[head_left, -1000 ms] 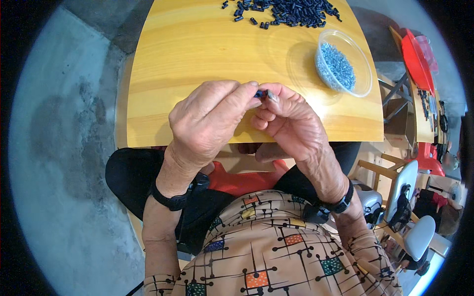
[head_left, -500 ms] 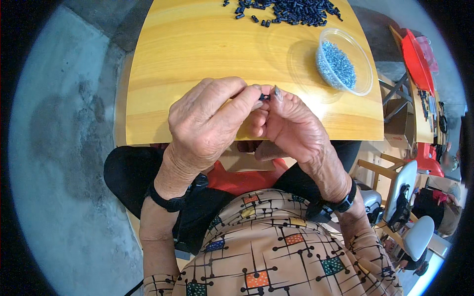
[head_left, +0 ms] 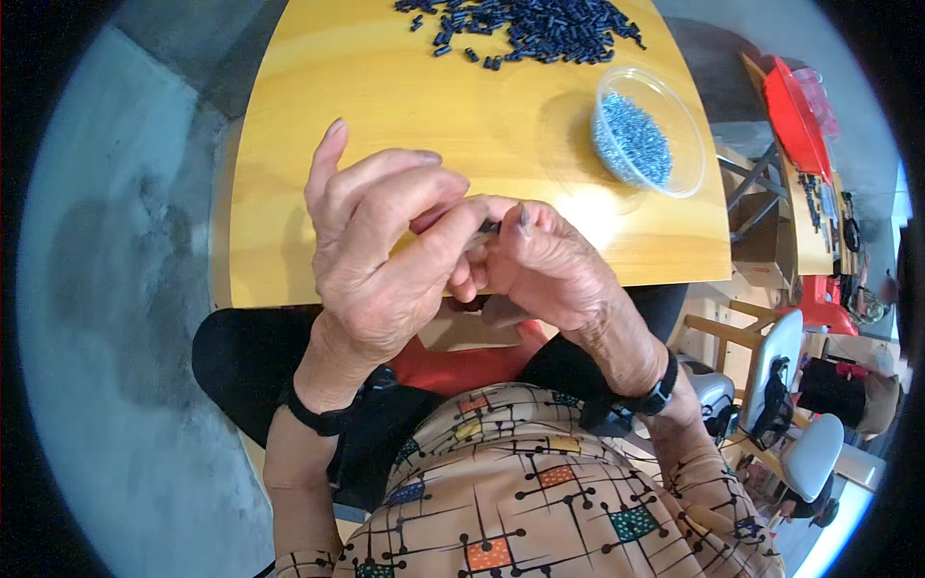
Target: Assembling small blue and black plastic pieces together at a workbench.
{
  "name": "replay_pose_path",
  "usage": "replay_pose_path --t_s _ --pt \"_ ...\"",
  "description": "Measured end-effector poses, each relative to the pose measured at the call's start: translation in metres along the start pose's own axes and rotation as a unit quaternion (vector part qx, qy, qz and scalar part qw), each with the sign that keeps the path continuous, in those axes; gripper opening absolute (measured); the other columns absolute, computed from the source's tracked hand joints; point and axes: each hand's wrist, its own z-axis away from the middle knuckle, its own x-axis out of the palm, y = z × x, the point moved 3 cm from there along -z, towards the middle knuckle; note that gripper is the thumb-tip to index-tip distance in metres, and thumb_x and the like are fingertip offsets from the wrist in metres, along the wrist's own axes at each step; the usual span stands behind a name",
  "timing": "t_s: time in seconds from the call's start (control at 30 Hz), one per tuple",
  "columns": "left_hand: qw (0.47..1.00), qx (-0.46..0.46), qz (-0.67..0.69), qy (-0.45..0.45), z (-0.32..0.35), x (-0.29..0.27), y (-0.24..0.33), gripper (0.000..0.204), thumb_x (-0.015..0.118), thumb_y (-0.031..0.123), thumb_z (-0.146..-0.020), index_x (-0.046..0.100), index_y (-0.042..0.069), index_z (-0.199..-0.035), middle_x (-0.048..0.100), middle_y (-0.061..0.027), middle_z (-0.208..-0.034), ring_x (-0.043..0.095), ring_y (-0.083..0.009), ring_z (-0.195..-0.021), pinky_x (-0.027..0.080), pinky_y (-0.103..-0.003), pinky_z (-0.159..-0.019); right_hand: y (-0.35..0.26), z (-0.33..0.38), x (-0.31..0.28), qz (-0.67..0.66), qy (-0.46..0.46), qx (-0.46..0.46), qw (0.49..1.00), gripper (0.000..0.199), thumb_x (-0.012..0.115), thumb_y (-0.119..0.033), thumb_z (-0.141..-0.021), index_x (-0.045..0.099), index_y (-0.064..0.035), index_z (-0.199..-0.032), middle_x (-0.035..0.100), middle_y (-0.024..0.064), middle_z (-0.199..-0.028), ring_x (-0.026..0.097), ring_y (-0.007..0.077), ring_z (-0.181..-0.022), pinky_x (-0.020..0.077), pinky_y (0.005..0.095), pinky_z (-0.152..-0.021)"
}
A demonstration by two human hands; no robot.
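My right hand (head_left: 557, 270) pinching small dark part (head_left: 490, 227), left hand (head_left: 381, 255) fingers fanned, grip unclear, clear plastic bowl (head_left: 687, 135), loose black pieces (head_left: 559, 31) beyond

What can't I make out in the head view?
- Head view, small dark part: mostly hidden by the left hand and right hand; shape unclear.
- Head view, pile of dark pieces: far side cut off by the upper edge.
- Head view, shiny bits in clear bowl: too small to tell singly.

Wide fisheye on wearer's head; faces down past patterned shirt (head_left: 520, 511), close over fingers (head_left: 414, 194), yellow table (head_left: 385, 87).
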Motion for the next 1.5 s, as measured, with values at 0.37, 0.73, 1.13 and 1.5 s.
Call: replay_pose_path --t_s 0.37,0.73,1.13,1.5 --pt "0.998 -0.038 0.015 -0.057 -0.004 0.002 0.004 0.021 0.070 0.012 -0.058 0.068 0.008 -0.078 0.060 -0.0009 -0.086 0.058 -0.0193 -0.083 0.028 -0.050 -0.101 0.000 0.001 -0.004 -0.001 0.003 0.018 1.000 0.035 0.062 -0.032 -0.083 0.061 -0.0023 -0.101 0.061 0.0034 -0.087 0.057 0.0114 -0.076 0.0473 0.0253 -0.072" --pt "0.997 -0.016 0.039 -0.058 -0.003 0.009 0.006 0.012 0.068 0.008 -0.069 0.067 0.007 -0.081 0.060 -0.0027 -0.087 0.059 -0.0216 -0.083 0.028 -0.055 -0.100 -0.008 0.001 -0.007 -0.011 -0.022 0.024 0.999 0.026 0.069 -0.018 -0.078 0.064 -0.0023 -0.098 0.062 0.0024 -0.085 0.057 0.0111 -0.077 0.0474 0.0245 -0.072" --pt "0.991 -0.010 0.083 -0.100 -0.010 0.005 0.014 0.019 0.067 0.005 -0.072 0.065 -0.001 -0.090 0.060 -0.0097 -0.091 0.062 -0.0229 -0.082 0.045 -0.049 -0.089 -0.018 0.011 0.013 0.079 0.046 0.011 0.996 0.020 0.066 -0.012 -0.080 0.064 -0.0009 -0.097 0.064 0.0032 -0.089 0.056 0.0085 -0.081 0.0477 0.0245 -0.075" --pt "0.991 -0.002 0.088 -0.102 -0.019 -0.006 0.030 0.015 0.063 -0.001 -0.074 0.064 -0.005 -0.089 0.060 -0.0135 -0.094 0.063 -0.0252 -0.083 0.052 -0.042 -0.081 -0.016 0.018 0.020 0.160 0.014 -0.037 0.986 0.014 0.066 -0.013 -0.081 0.064 -0.0003 -0.087 0.060 0.0007 -0.073 0.052 0.0057 -0.067 0.0422 0.0202 -0.059"
